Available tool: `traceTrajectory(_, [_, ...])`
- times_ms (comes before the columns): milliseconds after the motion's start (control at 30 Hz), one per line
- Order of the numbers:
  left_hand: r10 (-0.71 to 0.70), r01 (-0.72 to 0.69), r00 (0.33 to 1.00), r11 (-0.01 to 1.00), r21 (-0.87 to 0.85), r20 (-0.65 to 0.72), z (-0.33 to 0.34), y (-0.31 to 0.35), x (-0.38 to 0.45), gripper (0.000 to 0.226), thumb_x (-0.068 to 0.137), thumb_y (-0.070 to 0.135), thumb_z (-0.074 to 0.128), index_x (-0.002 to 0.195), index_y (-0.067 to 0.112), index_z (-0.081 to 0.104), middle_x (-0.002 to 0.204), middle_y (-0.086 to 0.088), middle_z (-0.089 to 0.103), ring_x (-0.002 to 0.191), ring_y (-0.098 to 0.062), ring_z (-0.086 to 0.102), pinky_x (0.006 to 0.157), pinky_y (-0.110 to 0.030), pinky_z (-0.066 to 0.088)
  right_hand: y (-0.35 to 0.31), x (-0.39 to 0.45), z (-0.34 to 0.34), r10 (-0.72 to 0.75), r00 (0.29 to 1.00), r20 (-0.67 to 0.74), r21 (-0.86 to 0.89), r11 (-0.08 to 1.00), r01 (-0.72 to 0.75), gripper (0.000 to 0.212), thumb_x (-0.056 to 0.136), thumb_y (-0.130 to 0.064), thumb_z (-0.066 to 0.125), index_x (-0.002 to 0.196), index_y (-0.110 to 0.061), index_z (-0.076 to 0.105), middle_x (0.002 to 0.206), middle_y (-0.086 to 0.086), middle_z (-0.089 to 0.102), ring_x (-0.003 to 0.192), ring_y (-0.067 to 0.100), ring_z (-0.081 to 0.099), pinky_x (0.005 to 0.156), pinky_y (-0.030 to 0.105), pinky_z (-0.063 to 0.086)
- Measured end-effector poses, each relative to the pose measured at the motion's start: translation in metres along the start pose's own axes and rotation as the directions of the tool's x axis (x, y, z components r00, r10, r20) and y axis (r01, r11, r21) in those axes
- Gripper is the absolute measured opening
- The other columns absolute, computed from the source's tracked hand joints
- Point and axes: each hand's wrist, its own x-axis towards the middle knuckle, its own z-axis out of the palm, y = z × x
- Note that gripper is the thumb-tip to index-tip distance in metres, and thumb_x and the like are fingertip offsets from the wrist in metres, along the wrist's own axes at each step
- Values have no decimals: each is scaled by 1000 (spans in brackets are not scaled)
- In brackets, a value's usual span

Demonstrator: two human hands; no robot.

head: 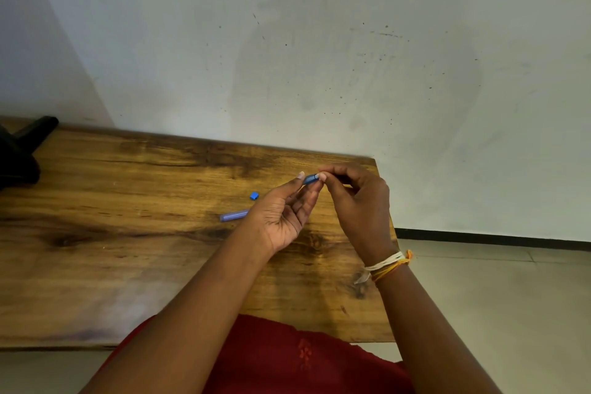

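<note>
A short blue pen part (311, 178) is held above the wooden table (128, 189) between both hands. My left hand (284, 214) holds it palm up, thumb and fingers around its lower end. My right hand (358, 201) pinches its upper tip with curled fingers. A pale violet pen barrel (233, 216) lies on the table just left of my left hand, partly hidden behind it. A small blue cap piece (254, 195) lies a little farther back on the table.
A black object (19, 153) stands at the table's far left edge. The table's right edge (388, 233) runs just beside my right hand, with tiled floor (495, 297) beyond. A stained wall (319, 57) backs the table.
</note>
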Motion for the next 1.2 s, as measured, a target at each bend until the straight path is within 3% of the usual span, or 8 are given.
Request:
traceTrajectory(433, [49,-50,998,998,-25,-34,-3,-1,6,14,82,1,65,94,-7,62,89,-25,72,81,-24,74,68,-28,60,8,-2,3,-37,999,12,-119,992,38,11,87,-9,68,98,-12,71,88,-10,65,79,-12,60,71,1,44])
traceTrajectory(600, [72,-72,997,997,5,-11,0,-2,6,9,85,0,62,90,-8,62,82,-23,72,73,-22,74,73,-29,58,9,-1,4,14,1000,-16,-89,996,-15,10,86,-8,70,95,-10,73,87,-5,68,80,-6,62,70,2,46])
traceTrajectory(700, [83,-83,996,997,8,-23,2,-5,5,14,86,0,61,96,-9,60,92,-23,70,75,-22,74,72,-28,59,9,1,5,92,995,-34,4,996,-92,10,85,-8,71,93,-12,75,89,0,73,83,3,67,71,9,51])
traceTrajectory(800, [107,-107,993,994,4,-47,3,-8,4,24,87,-1,60,110,-8,58,96,-24,69,77,-23,73,68,-27,60,11,3,1,211,977,22,108,971,-212,10,83,-9,73,93,-10,76,90,4,75,86,15,70,77,30,58])
traceTrajectory(867, [126,-126,989,992,12,-72,3,-9,4,37,87,-2,59,123,-6,53,99,-24,68,80,-24,73,67,-28,61,13,4,-2,250,966,72,130,957,-258,12,82,-10,74,94,-8,76,90,6,75,86,17,71,78,36,59])
traceTrajectory(1033, [120,-115,990,991,71,-72,1,-9,4,48,87,0,60,133,-7,46,101,-26,68,74,-22,74,65,-28,61,17,7,-12,265,951,161,91,955,-281,18,80,-16,77,98,-13,76,91,1,76,84,14,72,77,34,60])
traceTrajectory(1133, [101,-93,992,991,101,-70,0,-9,5,48,87,2,61,132,-5,47,102,-27,69,82,-23,74,68,-29,61,25,8,-18,324,939,116,42,943,-331,28,77,-19,79,104,-16,73,92,0,75,85,16,72,77,34,60])
traceTrajectory(1200, [98,-89,992,990,111,-82,-1,-8,6,48,86,2,62,131,-4,48,103,-26,69,83,-23,73,69,-31,61,34,8,-21,358,932,54,-50,933,-356,23,80,-18,77,102,-15,73,90,1,73,83,15,71,80,37,60])
